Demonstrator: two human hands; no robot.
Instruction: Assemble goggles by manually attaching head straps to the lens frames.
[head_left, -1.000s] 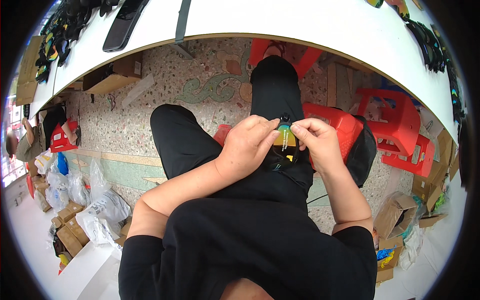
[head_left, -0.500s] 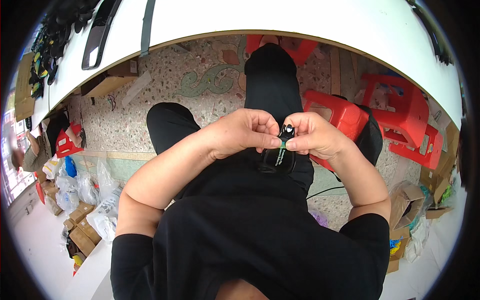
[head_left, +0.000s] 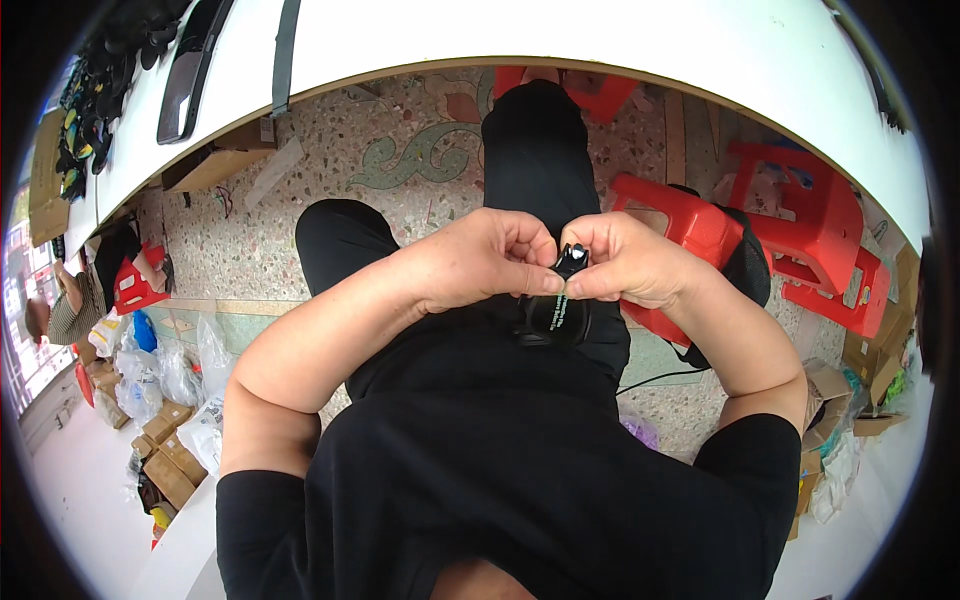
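Observation:
Over my lap, my left hand (head_left: 492, 262) and my right hand (head_left: 622, 262) meet thumb to thumb, fingers curled. Between them they pinch the upper edge of a small black pouch-like thing (head_left: 552, 316) with a line of pale print. A glossy black piece (head_left: 571, 261) sticks up between the thumbs and catches the light. Its kind is unclear, as the fingers cover most of it. The lower part of the black thing blends into my black clothes.
A white table (head_left: 450, 30) curves across the far side, bearing a phone (head_left: 188, 85), a dark strap (head_left: 286, 55) and a heap of dark items (head_left: 95, 100). Red stools (head_left: 690, 235) stand at the right. Bags (head_left: 165, 375) and cartons (head_left: 170, 470) lie left, near another person (head_left: 80, 305).
Both hands stay at nearly the same spot, with the right hand shifted slightly away from me. The glossy piece has tilted a little between the thumbs. A green edge seen earlier is now covered.

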